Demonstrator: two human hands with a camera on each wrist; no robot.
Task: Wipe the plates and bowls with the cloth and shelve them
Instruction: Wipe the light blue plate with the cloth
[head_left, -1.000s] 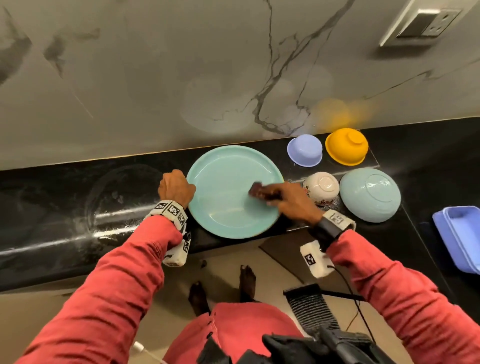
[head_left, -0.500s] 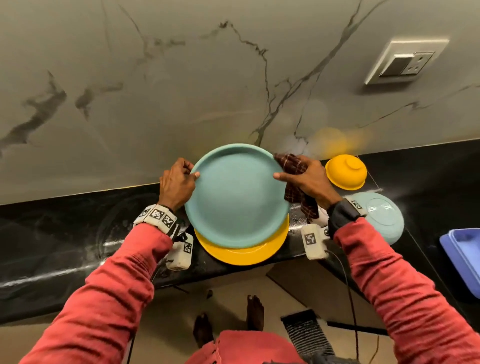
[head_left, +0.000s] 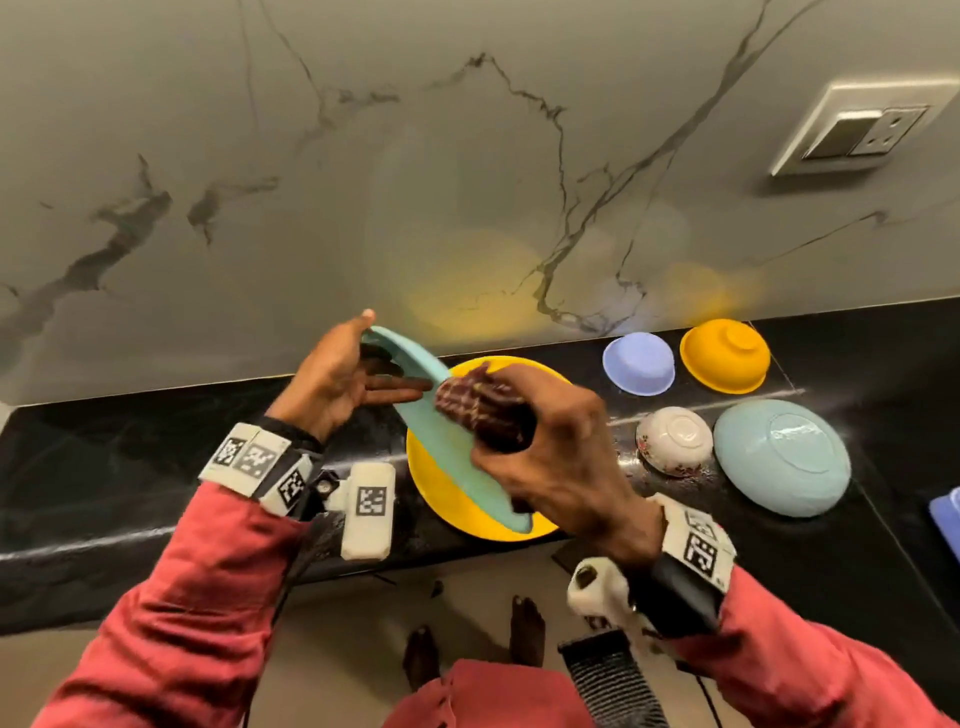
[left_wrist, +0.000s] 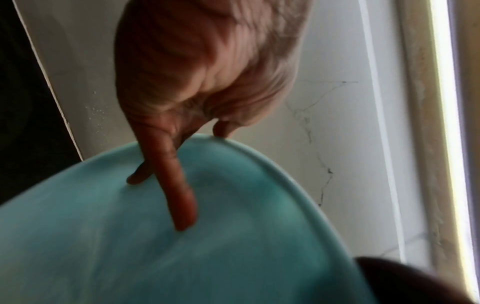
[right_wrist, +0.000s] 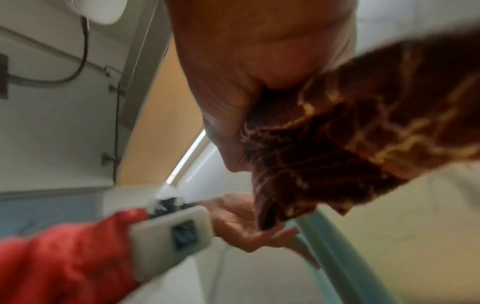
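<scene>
While the teal plate (head_left: 441, 426) stands tilted on edge above the counter (head_left: 130, 467), the left hand (head_left: 337, 376) supports it from the left: the thumb hooks over the upper rim and the straight fingers (left_wrist: 179, 195) lie flat against one face, as the left wrist view shows, though that view is blurred. Just right of those fingers, across the thin edge of the plate, the right hand (head_left: 550, 457) has its fingers curled round a bunched dark checked cloth (head_left: 483, 410), and presses the wad against the opposite face of the plate. The right wrist view shows the cloth (right_wrist: 350, 133) gripped under the palm, with the plate's rim running beneath it and the left palm open beyond. So the two hands sit close together with the plate sandwiched between them, the left one flat and supporting, the right one clamped on the cloth.

Directly below both hands a yellow plate (head_left: 452, 504) lies flat on the counter, partly hidden by the teal one. Beyond the right hand, toward the wall, a small lilac bowl (head_left: 638, 362) and a yellow bowl (head_left: 724, 355) rest upside down, side by side. Nearer, just right of the right hand, a white flowered bowl (head_left: 674, 440) sits inverted, touching or almost touching a large teal bowl (head_left: 782, 456), also upside down. At the far right edge a corner of a blue tray (head_left: 948, 525) shows.
</scene>
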